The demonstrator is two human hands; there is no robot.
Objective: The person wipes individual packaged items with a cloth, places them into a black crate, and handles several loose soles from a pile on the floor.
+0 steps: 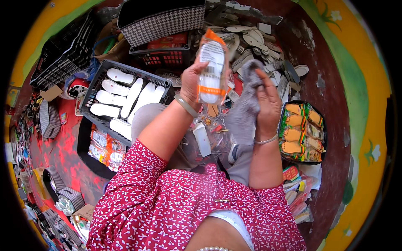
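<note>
My left hand (193, 81) is closed round a clear packet of white insoles (212, 67) with orange ends, held upright in front of me. A grey cloth (247, 106) hangs from my right hand (268, 100), pinched between thumb and fingers beside the packet. Below the packet, a single white insole (202, 139) lies between my knees. To the left, a dark plastic crate (97, 120) holds several white insoles (112, 98) in rows.
A heap of loose insoles and soles (255, 39) lies at the back right. On the right stands a basket of yellow packets (295, 134). A houndstooth box (163, 27) sits on a crate at the back. Orange packets (106, 146) fill a black container at left.
</note>
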